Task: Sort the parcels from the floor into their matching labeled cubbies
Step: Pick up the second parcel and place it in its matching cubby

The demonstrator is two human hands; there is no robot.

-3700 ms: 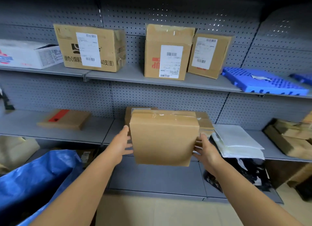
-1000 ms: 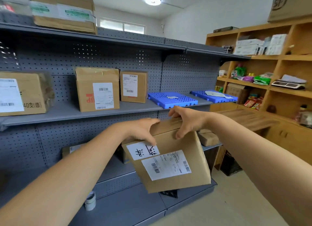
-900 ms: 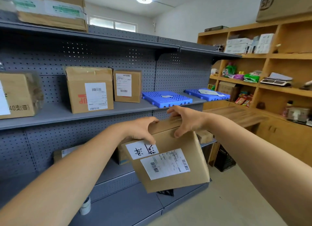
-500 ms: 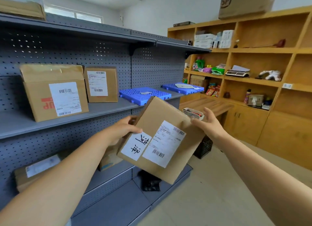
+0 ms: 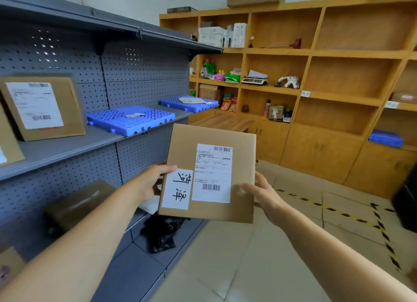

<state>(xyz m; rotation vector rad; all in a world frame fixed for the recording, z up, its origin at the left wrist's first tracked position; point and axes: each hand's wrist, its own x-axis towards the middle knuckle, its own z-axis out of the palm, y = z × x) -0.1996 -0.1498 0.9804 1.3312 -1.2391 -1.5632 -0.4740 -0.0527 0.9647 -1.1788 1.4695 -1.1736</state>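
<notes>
Holding one parcel [image 5: 208, 173] mid-sort, not yet shelved.
Your left hand [image 5: 147, 184] grips the parcel's left edge and your right hand [image 5: 262, 194] grips its right edge, keeping it in the air, label side toward you, between the grey shelf [image 5: 67, 143] and the wooden cubbies [image 5: 316, 53]. Other boxes [image 5: 42, 107] already sit on the shelf. Remaining: match the label to a cubby, then place the parcel.

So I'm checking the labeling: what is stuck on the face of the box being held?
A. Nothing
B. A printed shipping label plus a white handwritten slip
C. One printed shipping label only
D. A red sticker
B: the cardboard box carries a barcoded shipping label beside a white handwritten slip.
</notes>
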